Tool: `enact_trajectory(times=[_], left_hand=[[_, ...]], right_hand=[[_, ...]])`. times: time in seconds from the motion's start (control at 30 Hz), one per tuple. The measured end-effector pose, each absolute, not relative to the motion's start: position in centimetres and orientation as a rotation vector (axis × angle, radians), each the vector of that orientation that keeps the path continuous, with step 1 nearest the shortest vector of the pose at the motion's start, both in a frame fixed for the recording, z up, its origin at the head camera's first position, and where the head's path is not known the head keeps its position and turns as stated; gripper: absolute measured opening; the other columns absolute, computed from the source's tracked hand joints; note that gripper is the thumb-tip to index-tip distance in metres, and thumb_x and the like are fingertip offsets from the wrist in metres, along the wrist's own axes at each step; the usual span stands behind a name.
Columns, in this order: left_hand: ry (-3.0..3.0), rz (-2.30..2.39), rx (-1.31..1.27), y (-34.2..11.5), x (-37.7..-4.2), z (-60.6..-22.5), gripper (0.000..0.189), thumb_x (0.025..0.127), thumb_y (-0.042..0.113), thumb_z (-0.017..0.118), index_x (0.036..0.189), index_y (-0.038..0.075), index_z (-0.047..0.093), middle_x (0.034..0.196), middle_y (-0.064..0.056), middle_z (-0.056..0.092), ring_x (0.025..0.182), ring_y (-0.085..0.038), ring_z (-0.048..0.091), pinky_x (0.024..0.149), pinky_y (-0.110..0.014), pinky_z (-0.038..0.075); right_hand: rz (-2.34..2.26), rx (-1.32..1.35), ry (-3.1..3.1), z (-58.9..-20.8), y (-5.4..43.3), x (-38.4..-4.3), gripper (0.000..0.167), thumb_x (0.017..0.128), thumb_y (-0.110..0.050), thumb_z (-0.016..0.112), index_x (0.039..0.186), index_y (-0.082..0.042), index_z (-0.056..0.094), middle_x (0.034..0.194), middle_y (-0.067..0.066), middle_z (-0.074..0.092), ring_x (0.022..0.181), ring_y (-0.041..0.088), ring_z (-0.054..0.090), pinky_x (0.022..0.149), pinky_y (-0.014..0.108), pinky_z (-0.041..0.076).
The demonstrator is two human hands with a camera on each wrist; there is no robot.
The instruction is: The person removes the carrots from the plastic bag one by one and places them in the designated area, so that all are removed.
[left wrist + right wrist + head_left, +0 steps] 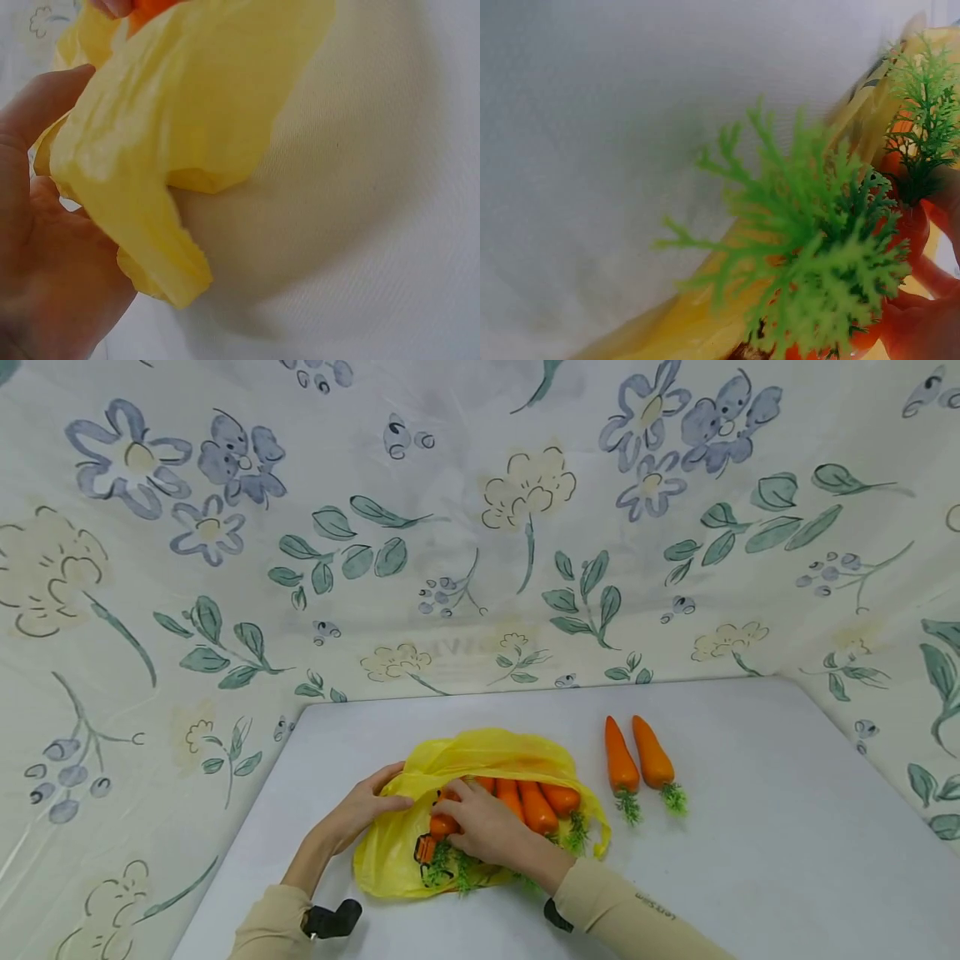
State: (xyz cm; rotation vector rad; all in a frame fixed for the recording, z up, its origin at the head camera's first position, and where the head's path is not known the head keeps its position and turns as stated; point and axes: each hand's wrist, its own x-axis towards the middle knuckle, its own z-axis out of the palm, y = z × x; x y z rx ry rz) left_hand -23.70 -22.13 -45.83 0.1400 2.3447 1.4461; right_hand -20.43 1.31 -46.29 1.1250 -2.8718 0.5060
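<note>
My sleeves (633,902) are beige, with dark letters (655,906) on the right one. The bag (480,752) is yellow, the carrots (619,764) orange with green leaves (675,799), the table (765,793) white. The pale sheet (465,485) carries blue and cream flowers (651,412).

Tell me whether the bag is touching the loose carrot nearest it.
Apart: the head view shows a strip of bare white table between the bag and that carrot.

"Let's Slim" on right sleeve (637,917)
</note>
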Motion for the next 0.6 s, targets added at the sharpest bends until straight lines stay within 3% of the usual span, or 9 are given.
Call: enact_trajectory(times=[0.1,0.23,0.6], left_hand=[[2.353,1.436,0.137,-22.07,-23.68,-45.80,0.074,0.093,0.027,0.066,0.156,0.011,0.030,0.157,-0.018,0.034,0.133,-0.035,0.042,0.113,-0.054,0.034],[2.350,1.443,0.139,-22.09,-23.66,-45.73,0.074,0.093,0.026,0.066,0.155,0.010,0.031,0.157,-0.018,0.034,0.133,-0.035,0.042,0.113,-0.055,0.033],[2.364,1.423,0.141,-22.00,-23.71,-45.81,0.074,0.091,0.025,0.067,0.154,0.009,0.033,0.156,-0.019,0.034,0.134,-0.037,0.041,0.114,-0.057,0.031]], right_hand=[[0.486,1.147,-2.882,-46.26,1.30,-20.44,0.040,0.092,-0.026,0.072,0.131,-0.024,0.064,0.142,0.006,0.050,0.124,0.025,0.053,0.104,0.037,0.047],[0.442,1.185,-2.882,-46.21,1.17,-20.51,0.041,0.092,-0.031,0.071,0.132,-0.026,0.063,0.139,0.003,0.055,0.127,0.022,0.050,0.110,0.041,0.040],[0.418,1.295,-2.921,-46.04,1.25,-20.70,0.044,0.093,-0.034,0.069,0.136,-0.029,0.058,0.147,-0.003,0.050,0.135,0.021,0.047,0.109,0.052,0.040]])
